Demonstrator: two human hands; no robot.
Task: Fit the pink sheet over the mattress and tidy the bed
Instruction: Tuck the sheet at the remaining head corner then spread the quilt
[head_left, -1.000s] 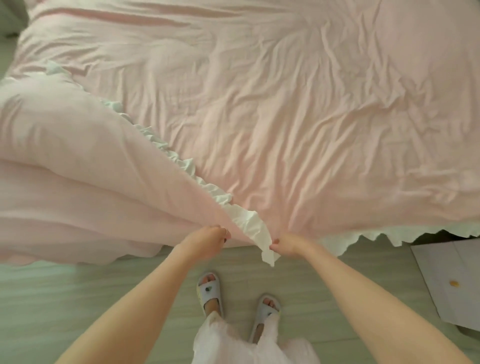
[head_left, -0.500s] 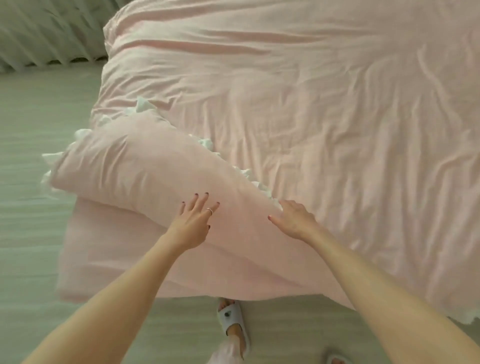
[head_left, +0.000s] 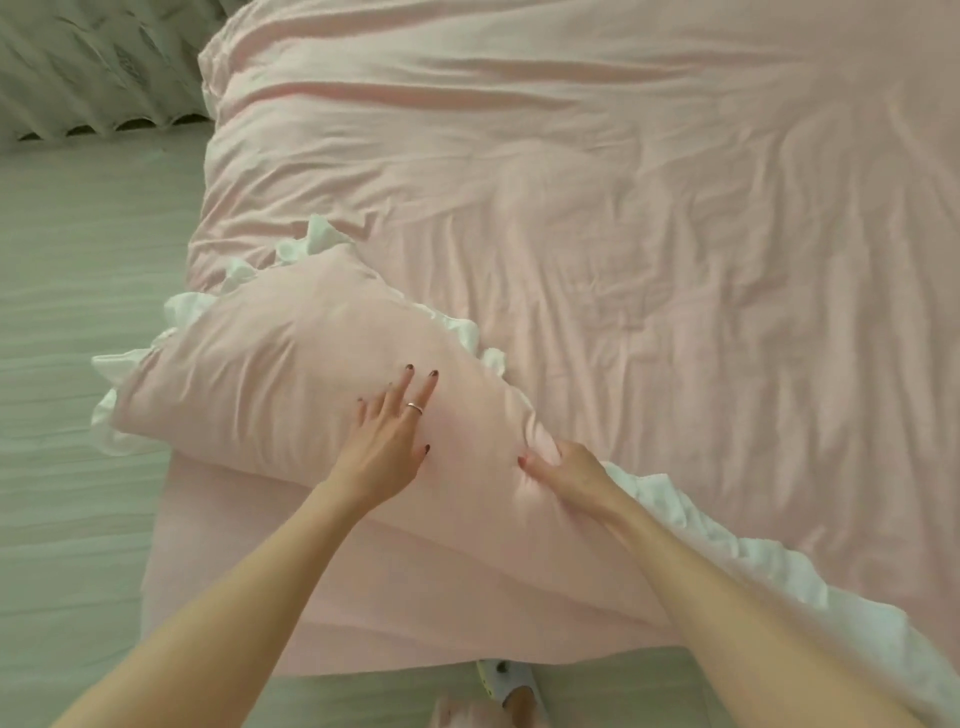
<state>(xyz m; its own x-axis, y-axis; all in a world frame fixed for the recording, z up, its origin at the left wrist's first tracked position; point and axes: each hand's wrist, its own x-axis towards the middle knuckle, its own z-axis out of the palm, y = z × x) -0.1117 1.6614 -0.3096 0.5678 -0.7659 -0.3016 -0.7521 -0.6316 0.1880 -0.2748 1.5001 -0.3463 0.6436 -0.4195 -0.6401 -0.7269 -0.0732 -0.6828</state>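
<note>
The wrinkled pink sheet (head_left: 649, 234) covers the top of the mattress. Its near left corner is a folded-over flap (head_left: 270, 364) edged with a white ruffle (head_left: 467, 332), lying over the mattress corner. My left hand (head_left: 387, 436) rests flat on this flap with fingers spread straight. To its right, my right hand (head_left: 566, 467) grips a bunch of the pink fabric at the flap's edge, fingers curled in, beside the white ruffle (head_left: 727, 540) that runs off to the lower right. The mattress side (head_left: 291, 587) below the flap is pink too.
Pale wood-look floor (head_left: 78, 312) lies left of and in front of the bed. A light curtain (head_left: 93, 67) hangs to the floor at the top left. My slippered foot (head_left: 506, 680) stands close to the bed's near edge.
A second ago both hands pinched the ruffled edge at the bed's front. They have since moved up onto the folded flap; the left now lies flat and the right has closed on the fabric.
</note>
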